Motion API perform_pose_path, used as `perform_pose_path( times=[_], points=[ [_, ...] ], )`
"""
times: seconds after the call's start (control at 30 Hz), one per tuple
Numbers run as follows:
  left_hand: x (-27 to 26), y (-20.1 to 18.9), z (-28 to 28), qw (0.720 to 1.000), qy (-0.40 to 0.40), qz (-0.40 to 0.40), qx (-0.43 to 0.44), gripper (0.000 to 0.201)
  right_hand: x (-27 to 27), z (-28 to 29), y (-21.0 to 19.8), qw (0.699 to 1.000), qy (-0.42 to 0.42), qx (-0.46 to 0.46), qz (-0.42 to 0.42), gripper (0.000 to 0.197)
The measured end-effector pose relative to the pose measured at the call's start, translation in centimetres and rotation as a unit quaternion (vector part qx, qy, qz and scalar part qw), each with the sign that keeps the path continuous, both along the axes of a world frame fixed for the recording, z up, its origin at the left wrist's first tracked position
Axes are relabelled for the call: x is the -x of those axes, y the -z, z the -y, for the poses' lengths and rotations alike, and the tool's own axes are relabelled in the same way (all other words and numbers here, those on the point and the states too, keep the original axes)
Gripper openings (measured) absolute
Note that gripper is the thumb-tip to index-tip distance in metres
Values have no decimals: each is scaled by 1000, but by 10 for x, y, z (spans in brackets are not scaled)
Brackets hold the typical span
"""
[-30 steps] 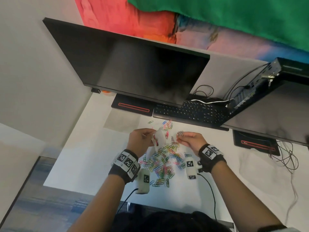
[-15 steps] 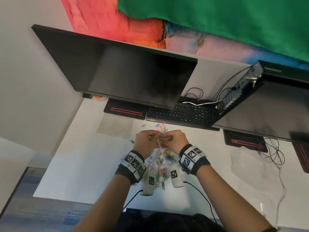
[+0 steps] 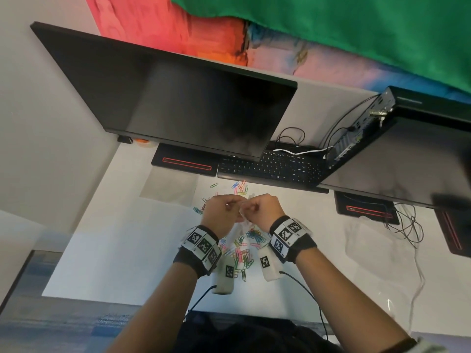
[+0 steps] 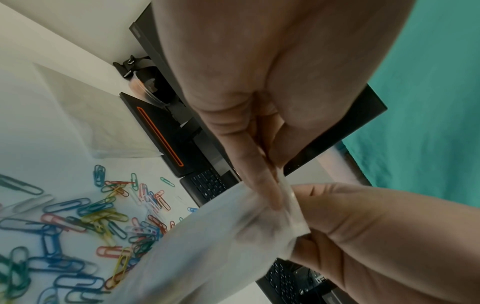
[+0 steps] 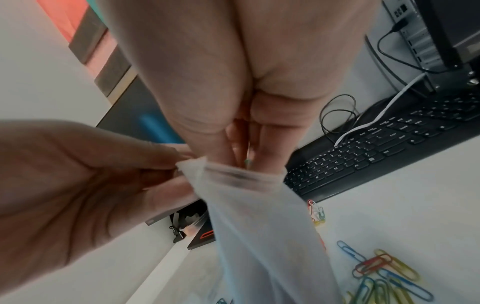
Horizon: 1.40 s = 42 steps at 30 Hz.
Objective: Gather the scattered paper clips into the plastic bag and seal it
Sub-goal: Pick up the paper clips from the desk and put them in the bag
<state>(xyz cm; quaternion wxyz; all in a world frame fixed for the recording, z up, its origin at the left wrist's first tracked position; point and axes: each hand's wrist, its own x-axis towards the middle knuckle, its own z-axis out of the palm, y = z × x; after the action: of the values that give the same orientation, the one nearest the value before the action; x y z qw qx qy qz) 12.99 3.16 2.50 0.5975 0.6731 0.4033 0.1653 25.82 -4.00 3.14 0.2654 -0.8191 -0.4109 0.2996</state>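
A clear plastic bag (image 3: 241, 223) hangs above the white desk between my two hands. My left hand (image 3: 224, 212) pinches the bag's top edge (image 4: 288, 197) between thumb and fingers. My right hand (image 3: 262, 210) touches it knuckle to knuckle, with its fingertips (image 5: 259, 158) curled at the bag's mouth (image 5: 241, 174) and gripping the rim. A sliver of green shows between those fingers; what it is I cannot tell. Several coloured paper clips (image 3: 244, 253) lie heaped on the desk under the bag (image 4: 78, 216), and a few more (image 3: 240, 187) lie near the keyboard.
A black keyboard (image 3: 275, 168) lies behind the clips under a large dark monitor (image 3: 178, 98). A flat clear bag or sheet (image 3: 168, 184) lies at the left. A second monitor (image 3: 407, 164), a small computer (image 3: 356, 128) and loose cables (image 3: 405, 225) fill the right. The desk's near edge (image 3: 102, 299) is close.
My right hand has moved left from beside the clip pile to meet my left hand at the bag's top. The bag, loosely spread one second ago, now hangs narrow between both hands.
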Motion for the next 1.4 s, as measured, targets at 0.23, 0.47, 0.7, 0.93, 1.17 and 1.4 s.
perform_pose_path(
  times=[0.23,0.47,0.7,0.93,1.17,1.4],
  points=[
    [2,0,4,1000,-7,8,16,15,1,0,-6,1000,-18,0,-1,8],
    [8,0,2,999,-34,5,33,18,0,4,-10,981,-190,-3,51,30],
    [36,-3,-17,997,-82,-15,-4,19,-55,44,26,999,35,9,-35,44],
    [60,-3,-24,990,-140,-14,-5,19,-50,79,106,978,-44,202,28,106],
    [66,-3,-21,988,-153,-21,13,20,-37,39,122,987,-103,91,79,85],
    [61,-3,-13,990,-140,-18,27,20,-30,27,125,949,-213,73,222,37]
  ],
)
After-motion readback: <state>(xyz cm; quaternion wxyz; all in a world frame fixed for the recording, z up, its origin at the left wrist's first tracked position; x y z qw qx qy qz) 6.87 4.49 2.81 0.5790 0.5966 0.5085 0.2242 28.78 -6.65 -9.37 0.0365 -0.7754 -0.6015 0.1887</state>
